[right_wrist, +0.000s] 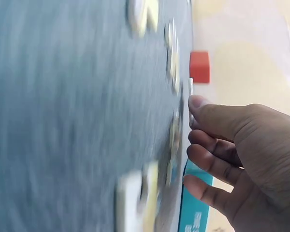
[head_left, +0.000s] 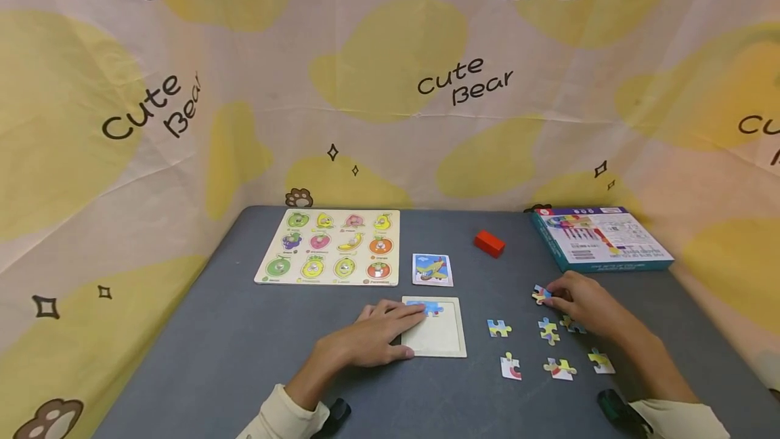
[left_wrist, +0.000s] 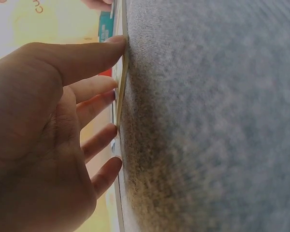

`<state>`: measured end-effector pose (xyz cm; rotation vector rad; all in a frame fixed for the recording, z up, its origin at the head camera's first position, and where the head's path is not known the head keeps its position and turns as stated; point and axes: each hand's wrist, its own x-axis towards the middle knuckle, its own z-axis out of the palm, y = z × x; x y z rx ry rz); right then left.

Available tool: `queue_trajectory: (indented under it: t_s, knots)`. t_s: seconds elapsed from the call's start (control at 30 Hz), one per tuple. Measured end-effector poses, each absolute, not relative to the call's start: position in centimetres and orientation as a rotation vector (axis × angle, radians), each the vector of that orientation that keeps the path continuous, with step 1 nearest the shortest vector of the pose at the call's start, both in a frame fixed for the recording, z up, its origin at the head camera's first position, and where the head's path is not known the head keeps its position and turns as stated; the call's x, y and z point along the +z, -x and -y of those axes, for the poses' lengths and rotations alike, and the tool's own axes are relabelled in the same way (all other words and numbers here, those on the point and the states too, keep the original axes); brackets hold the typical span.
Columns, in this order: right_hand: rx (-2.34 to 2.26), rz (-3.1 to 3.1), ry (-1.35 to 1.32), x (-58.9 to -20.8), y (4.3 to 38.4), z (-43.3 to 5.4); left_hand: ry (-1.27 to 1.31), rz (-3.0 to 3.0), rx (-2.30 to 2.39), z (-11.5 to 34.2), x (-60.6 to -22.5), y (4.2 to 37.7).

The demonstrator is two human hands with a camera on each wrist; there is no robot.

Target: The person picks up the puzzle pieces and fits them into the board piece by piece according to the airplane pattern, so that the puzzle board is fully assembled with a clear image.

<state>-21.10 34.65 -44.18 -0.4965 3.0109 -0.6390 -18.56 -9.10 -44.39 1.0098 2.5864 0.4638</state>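
My left hand rests on the left side of a cream puzzle tray. Its fingers lie fairly straight over the tray, and the thumb touches its edge. Joined blue pieces sit along the tray's top, partly hidden by the fingertips. In my right hand, a jigsaw piece is pinched between thumb and fingers, close over the table. Loose jigsaw pieces surround that hand: one lies below it, another partly under it. Several more, such as a yellow-and-pink piece, are nearer the front.
Behind the tray lies a picture card with a yellow airplane. A fruit puzzle board occupies the back left. Toward the back right are a red block and a flat teal-edged box. A printed cloth encloses the grey table.
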Motion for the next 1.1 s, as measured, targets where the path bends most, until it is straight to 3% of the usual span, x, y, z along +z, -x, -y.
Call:
queue_trajectory:
  t_s: [0.7, 1.1]
  knots:
    - [-0.516, -3.013, 0.808, -44.0, 20.3, -24.1, -1.042, -2.593, 0.485, 9.2, -44.3, 18.5]
    - [-0.521, -2.991, 0.904, -44.0, 20.9, -20.4, -1.028, -2.587, 0.474, 9.2, -44.2, 18.5]
